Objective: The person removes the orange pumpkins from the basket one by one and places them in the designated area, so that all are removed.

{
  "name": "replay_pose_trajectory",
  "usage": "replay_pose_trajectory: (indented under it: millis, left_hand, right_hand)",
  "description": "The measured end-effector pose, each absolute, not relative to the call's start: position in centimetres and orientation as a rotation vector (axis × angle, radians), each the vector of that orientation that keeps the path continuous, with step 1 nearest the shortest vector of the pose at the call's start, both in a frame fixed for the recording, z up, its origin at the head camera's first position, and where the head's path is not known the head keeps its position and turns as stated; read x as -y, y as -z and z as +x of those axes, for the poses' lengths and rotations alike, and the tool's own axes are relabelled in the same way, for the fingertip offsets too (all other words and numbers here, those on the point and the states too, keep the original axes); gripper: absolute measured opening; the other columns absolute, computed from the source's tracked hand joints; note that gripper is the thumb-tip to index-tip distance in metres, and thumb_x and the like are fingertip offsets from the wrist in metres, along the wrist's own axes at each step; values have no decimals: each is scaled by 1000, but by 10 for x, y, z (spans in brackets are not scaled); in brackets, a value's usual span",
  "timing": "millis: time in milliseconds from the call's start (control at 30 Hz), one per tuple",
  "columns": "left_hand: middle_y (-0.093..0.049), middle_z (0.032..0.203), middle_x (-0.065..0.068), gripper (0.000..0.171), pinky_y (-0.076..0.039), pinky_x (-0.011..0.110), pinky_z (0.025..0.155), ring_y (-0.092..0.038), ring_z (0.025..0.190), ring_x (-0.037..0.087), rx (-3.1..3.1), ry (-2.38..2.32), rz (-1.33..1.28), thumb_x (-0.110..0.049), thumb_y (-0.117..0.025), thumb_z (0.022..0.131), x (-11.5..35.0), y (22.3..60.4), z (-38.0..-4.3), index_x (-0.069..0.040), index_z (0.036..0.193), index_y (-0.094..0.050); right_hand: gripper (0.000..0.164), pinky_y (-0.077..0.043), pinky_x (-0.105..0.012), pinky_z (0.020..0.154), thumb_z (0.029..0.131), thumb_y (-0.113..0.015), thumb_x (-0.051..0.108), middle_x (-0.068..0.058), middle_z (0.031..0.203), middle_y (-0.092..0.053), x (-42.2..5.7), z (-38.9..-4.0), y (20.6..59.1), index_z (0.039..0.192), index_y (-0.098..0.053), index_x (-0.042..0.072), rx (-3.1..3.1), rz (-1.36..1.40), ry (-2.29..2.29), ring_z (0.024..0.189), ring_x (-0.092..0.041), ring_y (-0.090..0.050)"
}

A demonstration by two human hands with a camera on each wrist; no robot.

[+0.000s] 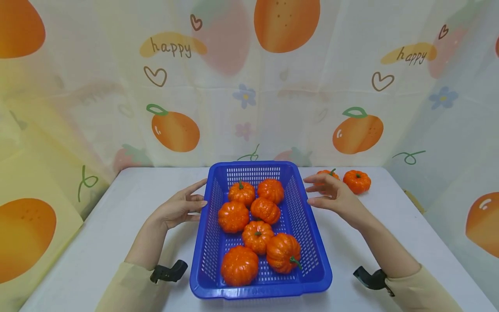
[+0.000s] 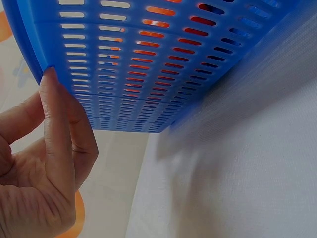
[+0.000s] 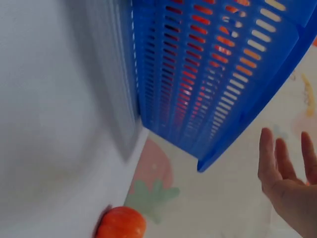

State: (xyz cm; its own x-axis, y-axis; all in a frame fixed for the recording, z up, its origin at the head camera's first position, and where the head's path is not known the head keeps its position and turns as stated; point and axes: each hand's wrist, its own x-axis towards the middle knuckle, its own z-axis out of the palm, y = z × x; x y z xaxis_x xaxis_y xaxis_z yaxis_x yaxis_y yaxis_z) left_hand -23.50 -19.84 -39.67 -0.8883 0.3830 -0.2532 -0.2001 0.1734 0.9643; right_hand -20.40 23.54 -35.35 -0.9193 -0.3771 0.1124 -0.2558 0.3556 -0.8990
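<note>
A blue plastic basket [image 1: 261, 291] with slotted walls sits on the table, holding several small orange pumpkins [image 1: 233, 216], a few with green stems showing. My left hand [image 1: 177, 208] is at the basket's left side, one fingertip right at the rim in the left wrist view, where the basket wall [image 2: 119, 59] fills the top. Its fingers are loosely bent, not wrapped round the rim. On the other side, my right hand [image 1: 333, 195] hovers by the right rim with fingers spread and nothing in them. A gap separates that hand [image 3: 290, 183] from the basket [image 3: 198, 74] in the right wrist view.
Two more pumpkins lie at the table's back right: one [image 1: 356, 181] in full view, the other [image 1: 328, 173] partly behind my right hand. A fruit-printed curtain [image 1: 249, 121] hangs behind the white table [image 1: 128, 195].
</note>
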Motion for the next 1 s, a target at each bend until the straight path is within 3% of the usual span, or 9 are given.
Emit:
replay_pose_trajectory:
  millis: [300,467,733,833,1000]
  left_hand:
    - [-61,102,-1,85,-62,31,82,-70,86,11,-2001,-1769,184,-17,-63,95,199,397,-235,-24,160,-9]
    - [-60,102,-1,85,-62,32,82,-70,87,12,-2006,-1768,184,-18,-64,95,199,398,-235,-25,160,-10]
    - [-61,102,-1,86,-61,33,84,-69,87,12,-2000,-1766,194,-19,-64,95,200,398,-235,-25,160,-9]
    - [-61,102,-1,85,-62,32,83,-69,87,12,-1994,-1768,201,-18,-63,96,200,398,-236,-24,160,-8]
    - [-61,102,-1,84,-62,32,82,-69,87,12,-1988,-1774,200,-17,-62,96,200,398,-236,-24,160,-9]
  right_hand:
    - [44,-59,-29,91,89,-70,13,-10,130,-59,-215,-206,357,130,-56,8,-2247,-933,1497,118,-34,-60]
    - [44,-56,-44,99,89,-72,19,-18,130,-59,-204,-208,359,128,-56,7,-2192,-1026,1325,119,-28,-61]
    - [46,-49,-57,104,86,-74,19,-11,130,-63,-182,-208,360,129,-58,10,-2150,-1083,1106,122,-34,-59]
    - [47,-50,-54,104,85,-76,18,-10,131,-63,-174,-209,361,128,-58,12,-2095,-1105,1042,120,-33,-60]
    - [48,-53,-36,102,83,-76,16,-8,132,-64,-165,-209,362,128,-59,13,-2006,-1150,967,118,-28,-62]
